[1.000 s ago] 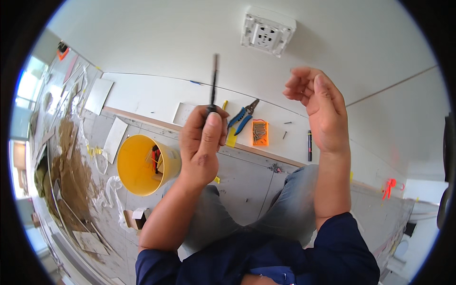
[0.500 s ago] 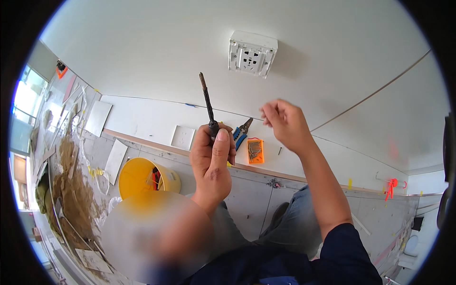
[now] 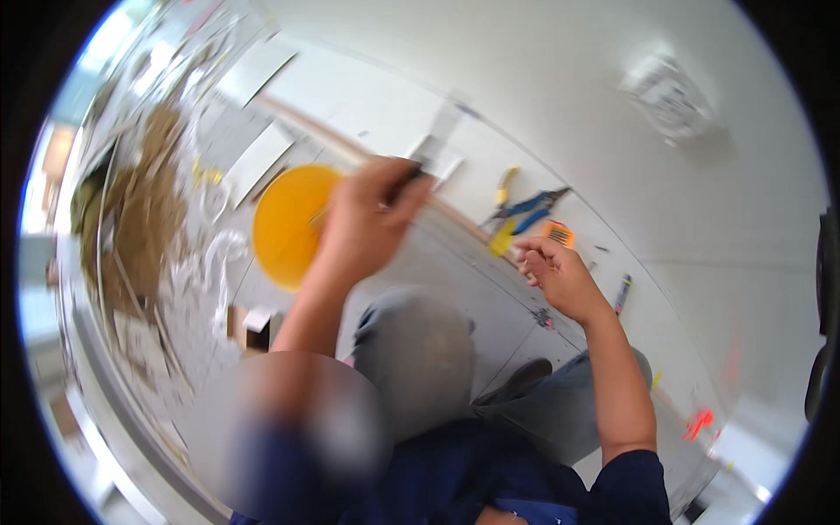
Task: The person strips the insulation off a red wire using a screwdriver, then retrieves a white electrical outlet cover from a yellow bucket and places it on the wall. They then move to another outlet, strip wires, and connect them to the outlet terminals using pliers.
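While I monitor the head view, the left hand (image 3: 371,219) registers as clenched around a dark screwdriver (image 3: 404,184). The tool's shaft points up and to the right, away from the person, and motion blur prevents me from reading its tip. The right hand (image 3: 562,278) is set apart from the left, with its fingers loosely bent; I cannot tell whether anything small sits between them.

Just beyond the right hand's fingers, I locate an orange box (image 3: 558,234) containing screws, on a white surface (image 3: 350,92) that runs along the wall (image 3: 542,79). A loose screw (image 3: 601,248) lies to the right of this box, and a marker (image 3: 624,293) lies further along. To the box's left are wire strippers (image 3: 540,208) with blue handles, yellow-handled pliers (image 3: 506,187) and a piece of yellow tape (image 3: 501,238) at the edge.

Beside the left wrist I see a yellow bucket (image 3: 284,229) on the floor, its right side partly hidden by the arm. A small carton (image 3: 238,325) is nearer the person. At the upper right, a white socket unit (image 3: 669,96) is mounted on the wall, well apart from both hands; blur obscures its details.
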`<state>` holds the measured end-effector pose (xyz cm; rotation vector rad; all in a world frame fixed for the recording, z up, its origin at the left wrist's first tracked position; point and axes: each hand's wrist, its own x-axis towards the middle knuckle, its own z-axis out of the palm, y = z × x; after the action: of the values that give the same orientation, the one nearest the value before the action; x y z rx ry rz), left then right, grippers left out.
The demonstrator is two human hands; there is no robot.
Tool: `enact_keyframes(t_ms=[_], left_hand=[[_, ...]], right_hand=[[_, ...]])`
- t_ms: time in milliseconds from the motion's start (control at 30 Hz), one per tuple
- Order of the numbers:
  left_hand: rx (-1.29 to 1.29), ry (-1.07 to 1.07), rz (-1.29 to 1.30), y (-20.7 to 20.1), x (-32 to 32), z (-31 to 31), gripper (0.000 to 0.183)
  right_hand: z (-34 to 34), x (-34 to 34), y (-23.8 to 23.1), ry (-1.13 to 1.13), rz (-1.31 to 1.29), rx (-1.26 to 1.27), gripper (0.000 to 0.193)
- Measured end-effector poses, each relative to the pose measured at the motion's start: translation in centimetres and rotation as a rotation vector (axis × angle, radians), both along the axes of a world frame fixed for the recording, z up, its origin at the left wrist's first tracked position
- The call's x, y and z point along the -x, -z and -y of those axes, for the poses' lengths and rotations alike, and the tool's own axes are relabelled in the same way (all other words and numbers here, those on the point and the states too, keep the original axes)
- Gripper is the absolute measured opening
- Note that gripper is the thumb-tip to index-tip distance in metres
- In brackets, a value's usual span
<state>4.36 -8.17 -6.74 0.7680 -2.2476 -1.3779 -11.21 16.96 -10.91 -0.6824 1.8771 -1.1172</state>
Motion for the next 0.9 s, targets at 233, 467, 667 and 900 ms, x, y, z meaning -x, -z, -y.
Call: enact_keyframes(t_ms=[233, 467, 667, 900], left_hand=[[0.136, 0.413, -0.158, 7.8, -0.8, -1.5, 0.028], [0.289, 0.204, 0.523, 8.6, 4.6, 5.4, 0.068], [0.504, 0.219, 0.835, 13.1, 9.9, 4.8, 0.093], [-0.994, 0.274, 0.090, 10.4, 8.7, 4.6, 0.075]], right_hand=[[9.2, -6.0, 4.0, 0.197, 0.645, 0.248, 0.046], [6.0, -4.5, 5.2, 0.325, 0.286, 0.107, 0.037], [3.3, -4.4, 4.4, 0.365, 0.163, 0.124, 0.032], [2.9, -1.4, 2.5, 0.352, 0.049, 0.271, 0.027]])
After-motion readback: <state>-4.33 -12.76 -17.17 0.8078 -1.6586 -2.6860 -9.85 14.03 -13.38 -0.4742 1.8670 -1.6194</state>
